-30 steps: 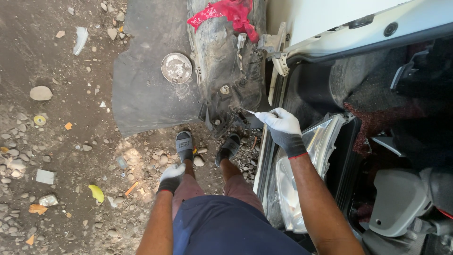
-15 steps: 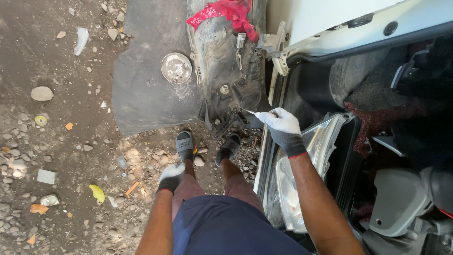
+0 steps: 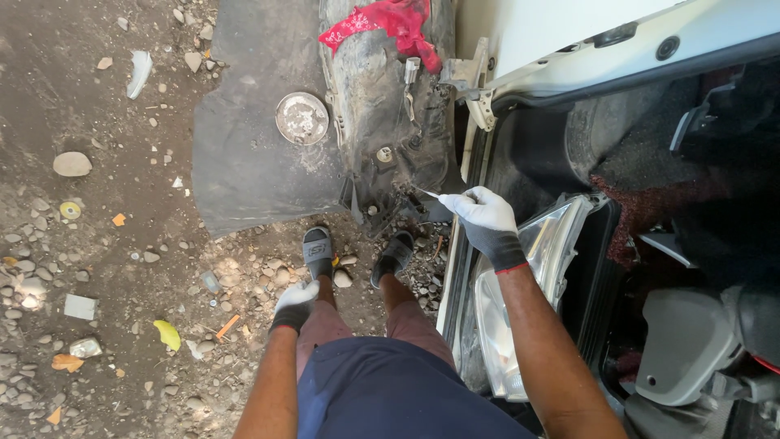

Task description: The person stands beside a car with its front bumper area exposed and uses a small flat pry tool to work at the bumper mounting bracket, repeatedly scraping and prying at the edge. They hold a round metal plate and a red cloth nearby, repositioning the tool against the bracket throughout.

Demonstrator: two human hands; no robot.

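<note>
My right hand, in a white and grey glove, grips a thin metal tool whose tip points at the lower edge of a dirty black car body part standing by the open door frame. My left hand, also gloved, rests closed on my left knee and holds nothing that I can see. My feet in black sandals stand on gravel just below the black part. A red rag lies on top of that part.
A dark mat with a round metal dish lies on the ground to the left. A car headlight leans in the door sill by my right arm. The white car door stands open above. Stones and litter cover the ground.
</note>
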